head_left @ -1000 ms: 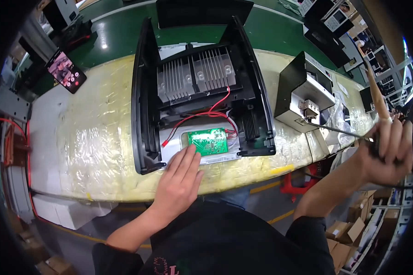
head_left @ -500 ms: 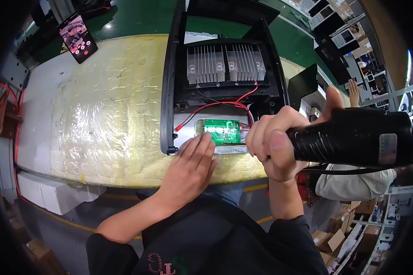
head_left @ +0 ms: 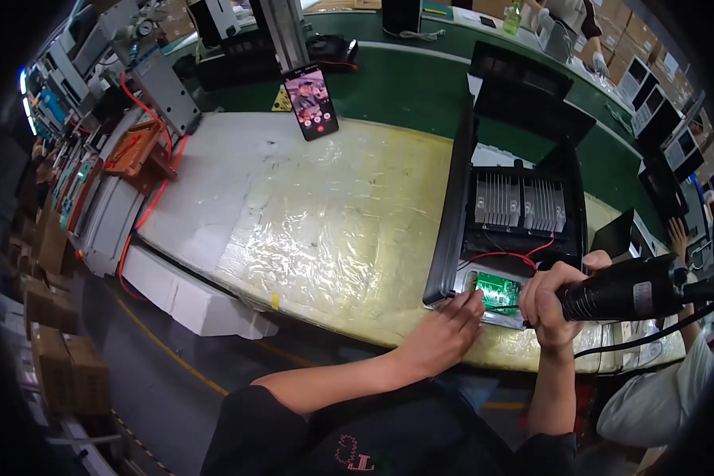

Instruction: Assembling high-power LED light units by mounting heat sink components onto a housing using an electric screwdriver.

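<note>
In my right hand (head_left: 550,300) is a black electric screwdriver (head_left: 620,290) with a cord at its rear, its body lying level to the right. Its thin bit points left along the front part of a green circuit board (head_left: 498,292). My left hand (head_left: 446,332) rests at the board's left end, fingers bent over the corner, thumb close by; the fingertips partly hide what they press on. The board lies on a light metal plate at the front of a black housing (head_left: 450,214). Behind it stand finned metal heat sinks (head_left: 520,202) with red wires (head_left: 516,255).
Yellowish plastic film covers the worktable (head_left: 333,214). A phone (head_left: 310,103) stands at its back edge. Green bench surface (head_left: 397,87) lies behind. A black panel (head_left: 623,234) leans at right, near another person's white sleeve (head_left: 658,389). Orange tubing (head_left: 160,190) runs along the left end.
The view has swung left, so the housing and hands appear farther right. My left fingers have bent more over the board's end. The screwdriver's bit now shows near the board.
</note>
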`<state>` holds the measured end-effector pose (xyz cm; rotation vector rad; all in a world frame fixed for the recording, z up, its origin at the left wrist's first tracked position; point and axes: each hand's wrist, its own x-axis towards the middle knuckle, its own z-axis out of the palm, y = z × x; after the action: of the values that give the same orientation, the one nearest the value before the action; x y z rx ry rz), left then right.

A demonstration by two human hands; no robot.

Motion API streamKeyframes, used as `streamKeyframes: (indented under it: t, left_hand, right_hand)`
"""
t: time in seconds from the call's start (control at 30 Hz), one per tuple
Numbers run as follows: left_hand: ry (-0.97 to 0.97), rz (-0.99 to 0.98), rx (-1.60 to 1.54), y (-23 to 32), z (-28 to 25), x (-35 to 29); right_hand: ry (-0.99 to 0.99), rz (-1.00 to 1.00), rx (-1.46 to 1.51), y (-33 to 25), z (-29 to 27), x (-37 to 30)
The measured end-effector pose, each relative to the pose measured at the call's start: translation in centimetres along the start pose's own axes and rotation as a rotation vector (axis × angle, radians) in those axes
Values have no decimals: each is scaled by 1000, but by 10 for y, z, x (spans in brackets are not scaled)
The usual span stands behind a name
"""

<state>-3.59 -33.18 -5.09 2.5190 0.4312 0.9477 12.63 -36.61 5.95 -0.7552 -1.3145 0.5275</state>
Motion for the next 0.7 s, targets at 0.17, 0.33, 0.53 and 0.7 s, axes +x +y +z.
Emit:
streamKeyframes:
  t: [0.17,0.33,0.53,0.7]
  left_hand:
    - [-31,2,76,-8,-7,0]
    - [343,-42,-219,10,-125,4]
    - [539,-519,-614,-27,-170,55]
    - [369,-143,-158,-4,-158,32]
  right_hand:
    - [50,19,37,10,3,-1]
    - [176,-183,70,-15,2,-6]
    - [169,-353,174,-107,-61,-29]
    - [302,-225,163,-147,-103,-56]
